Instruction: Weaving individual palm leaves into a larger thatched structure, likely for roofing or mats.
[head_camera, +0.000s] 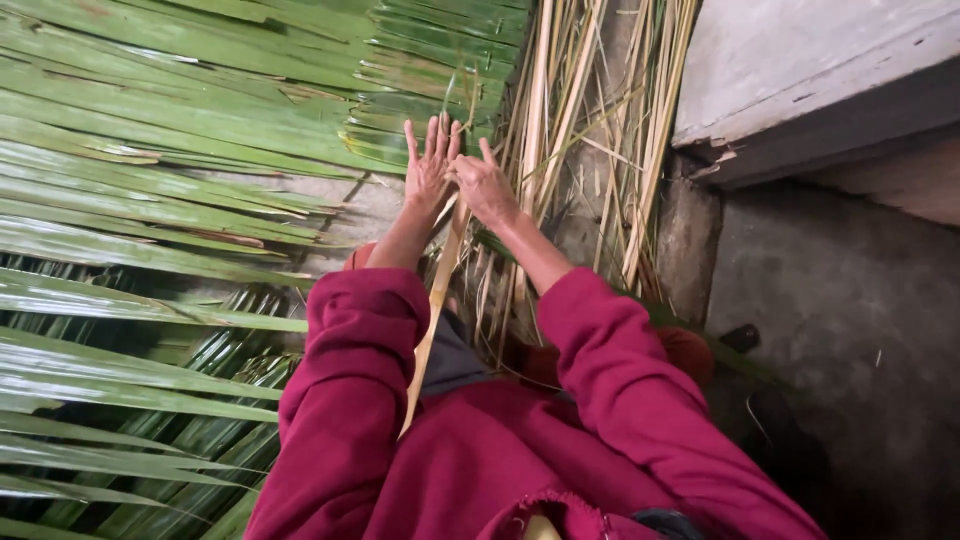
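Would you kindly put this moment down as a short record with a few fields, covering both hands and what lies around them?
Left hand: left hand, fingers spread, palm against the pale leaf strip
Right hand: right hand, closed on the top of the same strip
Strip: runs from the hands down to the lap
Left side: green palm fronds laid flat
Ahead: bundle of dry pale stalks
Right side: concrete ledge
Clothing: dark red sleeves

Palm leaves (150, 200) lie to the left, a bundle of dry stalks (590, 120) stands ahead, and a concrete ledge (800, 70) sits right of the stalks
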